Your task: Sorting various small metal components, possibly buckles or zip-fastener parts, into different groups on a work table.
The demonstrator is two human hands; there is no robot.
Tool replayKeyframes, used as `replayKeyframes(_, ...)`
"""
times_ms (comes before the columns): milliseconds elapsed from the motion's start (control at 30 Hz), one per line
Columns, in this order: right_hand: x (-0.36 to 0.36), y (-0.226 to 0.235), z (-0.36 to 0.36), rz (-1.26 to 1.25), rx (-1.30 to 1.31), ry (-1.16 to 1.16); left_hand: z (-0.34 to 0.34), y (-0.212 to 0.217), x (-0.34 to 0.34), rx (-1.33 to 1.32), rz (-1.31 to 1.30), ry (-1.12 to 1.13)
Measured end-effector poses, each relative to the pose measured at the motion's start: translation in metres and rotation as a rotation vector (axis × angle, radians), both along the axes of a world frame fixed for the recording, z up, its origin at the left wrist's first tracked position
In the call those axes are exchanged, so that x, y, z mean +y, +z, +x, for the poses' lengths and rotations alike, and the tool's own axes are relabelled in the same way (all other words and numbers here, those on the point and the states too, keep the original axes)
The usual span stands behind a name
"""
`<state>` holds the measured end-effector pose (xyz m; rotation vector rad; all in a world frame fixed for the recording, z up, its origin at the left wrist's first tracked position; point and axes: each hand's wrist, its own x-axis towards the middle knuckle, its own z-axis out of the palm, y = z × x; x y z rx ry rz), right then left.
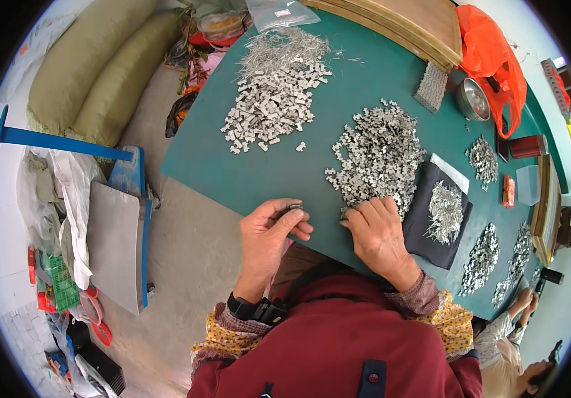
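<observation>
My left hand point(265, 239) is at the table's front edge, thumb and fingers pinched on a small metal hinge piece point(295, 207). My right hand point(380, 237) is closed at the near edge of a heap of notched metal hinge leaves point(381, 156). Its thumb and forefinger press together, and what they hold, if anything, is hidden. Farther left lies a heap of flat hinge pieces point(269, 103), with thin metal pins point(282, 50) spread behind it. More pins point(446, 212) lie on a dark cloth point(425, 232) to the right of my right hand.
The green table point(212, 156) also bears a metal bowl point(472, 99), a red plastic bag point(491, 50), a wooden tray point(391, 26) and smaller metal heaps point(481, 259). A blue-framed cart point(120, 239) stands at left. Another person's hands point(524, 303) are at the right.
</observation>
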<state>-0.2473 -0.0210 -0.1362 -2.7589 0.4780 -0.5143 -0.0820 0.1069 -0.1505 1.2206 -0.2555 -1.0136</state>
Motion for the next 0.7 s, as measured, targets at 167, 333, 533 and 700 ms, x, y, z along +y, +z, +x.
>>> replayKeyframes(167,-0.001,-0.001,0.002,-0.037,0.015,-0.083,0.0,0.0,-0.003,-0.01,-0.013,-0.028)
replayKeyframes(333,0.0,0.006,-0.003,0.564,-0.182,-0.264,-0.015,-0.001,-0.014,0.005,-0.081,-0.15)
replayKeyframes(533,-0.001,0.012,-0.009,1.168,-0.322,-0.357,-0.036,0.007,-0.034,0.014,-0.147,-0.248)
replayKeyframes(700,0.003,0.013,-0.013,1.16,-0.35,-0.368,-0.042,0.013,-0.041,-0.012,-0.172,-0.292)
